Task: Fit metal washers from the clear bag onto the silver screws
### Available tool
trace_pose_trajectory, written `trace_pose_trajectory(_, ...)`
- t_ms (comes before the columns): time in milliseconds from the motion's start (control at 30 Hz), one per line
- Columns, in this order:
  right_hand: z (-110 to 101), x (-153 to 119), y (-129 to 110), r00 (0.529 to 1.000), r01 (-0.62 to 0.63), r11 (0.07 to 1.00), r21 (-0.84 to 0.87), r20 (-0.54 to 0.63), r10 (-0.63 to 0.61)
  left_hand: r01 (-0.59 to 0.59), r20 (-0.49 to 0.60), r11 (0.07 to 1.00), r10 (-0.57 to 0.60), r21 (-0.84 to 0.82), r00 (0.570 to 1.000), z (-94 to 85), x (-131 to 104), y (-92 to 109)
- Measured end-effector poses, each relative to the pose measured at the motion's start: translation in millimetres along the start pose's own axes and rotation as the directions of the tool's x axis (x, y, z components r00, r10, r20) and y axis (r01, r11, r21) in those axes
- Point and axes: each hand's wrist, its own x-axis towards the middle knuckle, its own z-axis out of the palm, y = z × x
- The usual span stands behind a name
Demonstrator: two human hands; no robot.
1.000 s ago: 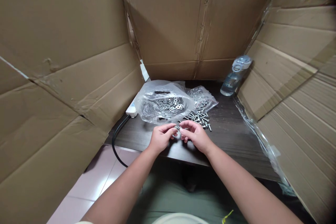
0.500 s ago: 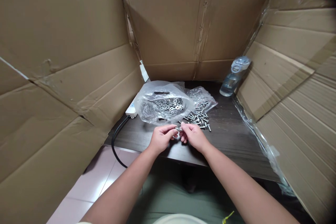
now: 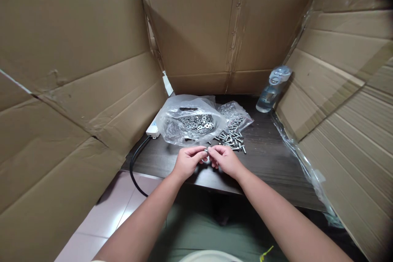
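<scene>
Over the front part of the table, my left hand (image 3: 188, 161) pinches a small metal bolt (image 3: 206, 150) between thumb and forefinger. From the other side, the fingertips of my right hand (image 3: 225, 159) close on the same bolt and hide most of it. Whether a washer or nut sits on its shank I cannot make out. Just beyond my hands lies a clear plastic bag (image 3: 172, 129), its mouth facing me, with many washers (image 3: 201, 123) inside. Loose bolts (image 3: 231, 137) spill from a smaller plastic bag (image 3: 239, 110) to its right.
The dark wooden table (image 3: 270, 163) is walled by cardboard (image 3: 190, 32) on three sides. A clear water bottle (image 3: 272, 92) leans near the right wall. At the left edge sit a white power strip (image 3: 153, 129) and its black cable (image 3: 132, 168).
My right hand has moved slightly left, toward my left hand. The bolt, seen between them before, is now mostly covered by fingertips. The bags and loose bolts stay put.
</scene>
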Motion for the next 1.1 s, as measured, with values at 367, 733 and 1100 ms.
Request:
trace_pose_trajectory(367,-1.2,-3.1,-4.2,0.998,0.051,0.990,0.133,-0.027,-0.048,0.024,-0.004,0.998,-0.024,-0.050,1.000,-1.0,0.4,-3.7)
trace_pose_trajectory(733,0.3,2.2,3.3,0.998,0.005,1.000,-0.026,-0.068,-0.006,0.036,-0.041,0.999,-0.038,-0.032,0.998,1.6,-0.7,-0.5)
trace_pose_trajectory(1100,-0.1,-2.7,-3.7,0.999,0.025,0.994,0.102,-0.031,-0.022,0.016,0.017,1.000,-0.016,-0.002,1.000,0.2,-0.8,-5.4)
